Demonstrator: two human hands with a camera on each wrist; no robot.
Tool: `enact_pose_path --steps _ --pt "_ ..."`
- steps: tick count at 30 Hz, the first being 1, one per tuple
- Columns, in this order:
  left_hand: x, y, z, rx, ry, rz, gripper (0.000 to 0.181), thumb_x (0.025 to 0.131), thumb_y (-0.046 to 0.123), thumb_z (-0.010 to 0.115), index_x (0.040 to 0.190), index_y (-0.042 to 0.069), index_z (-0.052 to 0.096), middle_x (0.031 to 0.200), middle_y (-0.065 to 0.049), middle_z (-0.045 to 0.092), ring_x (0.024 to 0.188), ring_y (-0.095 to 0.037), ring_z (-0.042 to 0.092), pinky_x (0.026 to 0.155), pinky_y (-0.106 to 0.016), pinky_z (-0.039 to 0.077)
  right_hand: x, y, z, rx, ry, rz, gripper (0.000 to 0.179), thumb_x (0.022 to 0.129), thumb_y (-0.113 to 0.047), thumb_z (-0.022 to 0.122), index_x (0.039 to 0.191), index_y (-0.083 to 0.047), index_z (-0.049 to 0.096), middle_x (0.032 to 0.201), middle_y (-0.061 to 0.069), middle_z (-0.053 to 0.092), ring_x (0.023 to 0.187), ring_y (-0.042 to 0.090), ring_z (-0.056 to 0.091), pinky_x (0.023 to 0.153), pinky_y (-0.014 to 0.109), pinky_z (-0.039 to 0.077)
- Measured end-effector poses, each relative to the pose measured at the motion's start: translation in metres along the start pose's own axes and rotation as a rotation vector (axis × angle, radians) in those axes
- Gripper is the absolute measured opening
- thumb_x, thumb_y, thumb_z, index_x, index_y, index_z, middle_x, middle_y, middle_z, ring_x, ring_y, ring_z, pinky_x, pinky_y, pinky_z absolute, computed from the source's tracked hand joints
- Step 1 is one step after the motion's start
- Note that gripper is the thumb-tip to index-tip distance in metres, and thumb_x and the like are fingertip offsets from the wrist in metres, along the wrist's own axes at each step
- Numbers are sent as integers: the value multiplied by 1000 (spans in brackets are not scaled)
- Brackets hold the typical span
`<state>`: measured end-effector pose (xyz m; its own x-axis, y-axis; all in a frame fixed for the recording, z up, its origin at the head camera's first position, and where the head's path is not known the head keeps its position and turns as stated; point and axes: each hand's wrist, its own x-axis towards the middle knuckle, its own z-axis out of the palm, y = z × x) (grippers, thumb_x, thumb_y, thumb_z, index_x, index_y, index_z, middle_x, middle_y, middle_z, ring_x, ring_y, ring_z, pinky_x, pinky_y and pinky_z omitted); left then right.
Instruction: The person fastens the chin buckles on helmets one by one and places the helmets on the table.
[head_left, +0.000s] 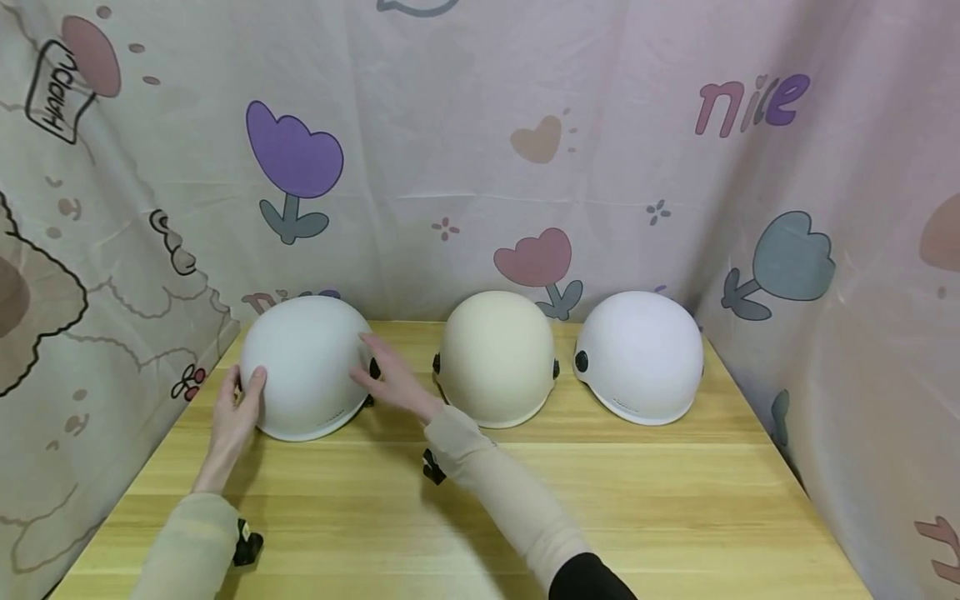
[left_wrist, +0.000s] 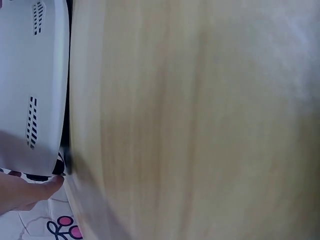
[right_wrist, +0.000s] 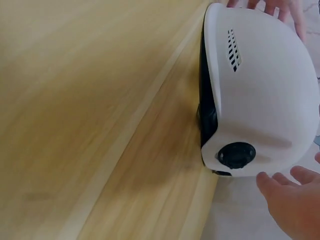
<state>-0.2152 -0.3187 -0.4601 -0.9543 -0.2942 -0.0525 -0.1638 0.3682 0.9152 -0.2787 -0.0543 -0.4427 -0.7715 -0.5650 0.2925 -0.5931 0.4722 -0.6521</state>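
A white helmet [head_left: 303,367] with a rounded shell stands at the left of the row. My left hand [head_left: 234,414] rests against its left side, thumb and fingers spread. At the opposite side my right hand [head_left: 395,379] reaches with loosely extended fingers beside the shell. In the right wrist view, the fingertips of the right hand [right_wrist: 295,200] lie close to the lower edge of the helmet [right_wrist: 270,95], near its round black knob [right_wrist: 237,155]; contact is hard to tell. Vent slots [left_wrist: 32,122] show on the shell in the left wrist view.
A cream helmet [head_left: 498,358] stands in the middle and another white helmet [head_left: 641,358] to the right, both near the table's back edge. The light wooden table [head_left: 637,508] meets patterned cloth [head_left: 420,167] at the back and sides. Small black devices [head_left: 247,543] sit at the wrists.
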Motion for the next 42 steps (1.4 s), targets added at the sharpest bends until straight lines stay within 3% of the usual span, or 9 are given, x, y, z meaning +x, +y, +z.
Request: enact_pose_path --steps 8,17,26,34,39,42 --pt "1 -2 -4 6 -44 -39 81 104 59 25 162 14 -8 169 -16 -12 155 -46 -4 123 -67 6 9 -4 8 95 -133 147 64 108 -35 43 163 -14 16 171 8 14 159 22 11 130 37 16" --pt "0 -3 -4 -80 -57 -52 82 103 62 29 161 20 -11 169 -10 -17 155 -41 -11 124 -64 1 14 -6 12 94 -125 198 66 107 -39 45 163 -18 16 170 8 15 159 22 13 129 37 18" --pt "1 -1 1 -18 -27 76 76 104 53 41 163 29 -1 170 -17 -2 154 -46 12 119 -68 21 12 -5 8 114 -140 196 71 105 -41 49 164 -22 13 171 4 13 159 22 9 130 41 17" --pt "-2 3 4 23 -23 64 79 102 54 46 164 28 5 162 -26 14 145 -44 23 117 -67 30 9 -4 5 98 -133 222 79 101 -48 54 164 -25 11 171 3 13 159 25 11 129 47 18" --pt "-7 3 1 -9 -105 24 82 102 52 47 162 32 -7 163 -28 -3 141 -61 27 99 -61 49 5 -5 6 70 -107 254 85 98 -52 57 163 -29 10 170 9 17 157 33 17 126 54 24" --pt "-11 4 1 -19 -142 3 82 103 51 46 161 34 -10 163 -28 -10 140 -65 25 94 -56 52 1 -5 8 42 -87 259 89 95 -54 60 163 -30 9 168 10 22 154 33 22 123 53 29"
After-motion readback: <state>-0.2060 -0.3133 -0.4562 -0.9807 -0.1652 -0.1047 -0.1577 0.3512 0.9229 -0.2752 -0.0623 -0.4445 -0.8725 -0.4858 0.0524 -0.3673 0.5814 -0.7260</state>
